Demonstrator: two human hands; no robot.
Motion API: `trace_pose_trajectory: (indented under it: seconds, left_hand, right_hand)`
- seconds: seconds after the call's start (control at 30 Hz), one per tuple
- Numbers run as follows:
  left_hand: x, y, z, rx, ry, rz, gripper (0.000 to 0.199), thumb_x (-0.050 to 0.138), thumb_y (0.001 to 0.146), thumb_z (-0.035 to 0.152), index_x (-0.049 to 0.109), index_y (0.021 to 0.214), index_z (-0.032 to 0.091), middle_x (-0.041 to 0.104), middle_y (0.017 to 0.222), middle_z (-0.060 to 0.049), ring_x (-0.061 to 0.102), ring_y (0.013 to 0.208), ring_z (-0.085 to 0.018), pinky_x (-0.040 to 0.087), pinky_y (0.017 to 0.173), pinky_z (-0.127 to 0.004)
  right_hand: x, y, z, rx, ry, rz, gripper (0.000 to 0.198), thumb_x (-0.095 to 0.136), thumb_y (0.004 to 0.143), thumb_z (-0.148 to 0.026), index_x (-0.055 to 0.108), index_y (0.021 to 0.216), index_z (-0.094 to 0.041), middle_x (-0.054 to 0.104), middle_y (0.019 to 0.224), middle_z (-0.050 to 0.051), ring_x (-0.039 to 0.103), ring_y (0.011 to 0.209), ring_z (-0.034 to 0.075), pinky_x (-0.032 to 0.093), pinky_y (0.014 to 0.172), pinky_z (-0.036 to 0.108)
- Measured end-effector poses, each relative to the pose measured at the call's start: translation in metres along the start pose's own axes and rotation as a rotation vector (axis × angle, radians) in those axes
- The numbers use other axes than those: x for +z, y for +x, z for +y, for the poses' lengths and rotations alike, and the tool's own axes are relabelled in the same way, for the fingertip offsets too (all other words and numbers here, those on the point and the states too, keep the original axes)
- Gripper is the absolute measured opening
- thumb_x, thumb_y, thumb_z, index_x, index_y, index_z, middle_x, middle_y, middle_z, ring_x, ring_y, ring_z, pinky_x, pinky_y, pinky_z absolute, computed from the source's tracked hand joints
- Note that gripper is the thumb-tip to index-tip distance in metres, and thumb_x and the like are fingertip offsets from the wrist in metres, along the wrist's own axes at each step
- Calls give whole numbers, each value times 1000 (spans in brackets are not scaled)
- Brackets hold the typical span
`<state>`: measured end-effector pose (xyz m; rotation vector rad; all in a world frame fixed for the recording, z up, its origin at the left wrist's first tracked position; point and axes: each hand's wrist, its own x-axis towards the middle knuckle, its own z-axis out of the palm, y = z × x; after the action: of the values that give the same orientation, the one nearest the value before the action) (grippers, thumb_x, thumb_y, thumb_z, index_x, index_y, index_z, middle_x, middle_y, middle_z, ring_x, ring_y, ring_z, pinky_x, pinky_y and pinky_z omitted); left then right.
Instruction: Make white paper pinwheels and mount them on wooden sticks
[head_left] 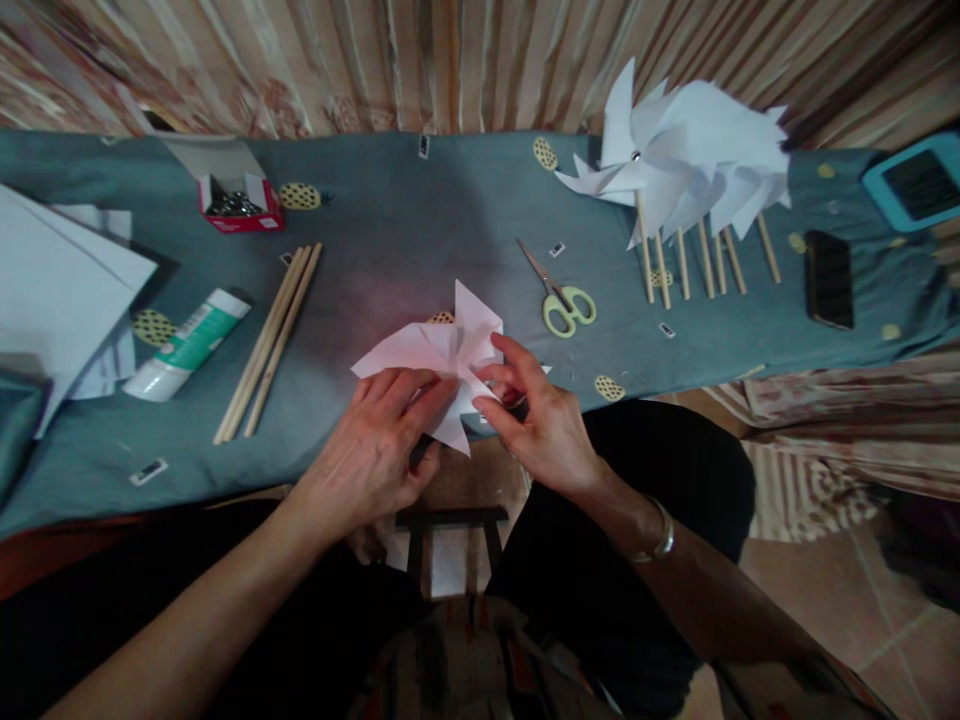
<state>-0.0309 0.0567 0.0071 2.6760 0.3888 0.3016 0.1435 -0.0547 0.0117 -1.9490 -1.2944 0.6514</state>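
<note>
A white paper pinwheel point(420, 345) with folded, pointed blades is between my hands at the near edge of the cloth-covered table. My left hand point(375, 435) grips its left side, index finger reaching the centre and thumb tucked beneath. On the right, my right hand point(536, 410) has its fingers curled around a folded blade, which shows between thumb and forefinger. The underside of the paper is hidden. Just beyond my right hand lies a pair of scissors point(564, 303) with green handles.
Several finished pinwheels point(686, 150) on sticks lie at the back right, near a dark phone point(829, 280) and a blue-framed device point(919, 182). Wooden sticks point(271, 340), a glue tube point(187, 345), a red box point(247, 212) of small metal pieces and paper sheets point(60, 290) occupy the left.
</note>
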Motion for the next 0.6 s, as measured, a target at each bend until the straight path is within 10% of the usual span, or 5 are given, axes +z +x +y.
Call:
trace_pose_trajectory:
  seconds: [0.6]
  left_hand:
    - [5, 0, 4, 30, -27, -51, 59, 54, 80, 15, 44, 138, 11, 49, 140, -15, 47, 117, -31, 43, 97, -49]
  right_hand:
    - [-2, 4, 3, -51, -39, -58, 61, 61, 84, -21, 39, 141, -20, 72, 111, 5, 68, 80, 15, 59, 81, 34]
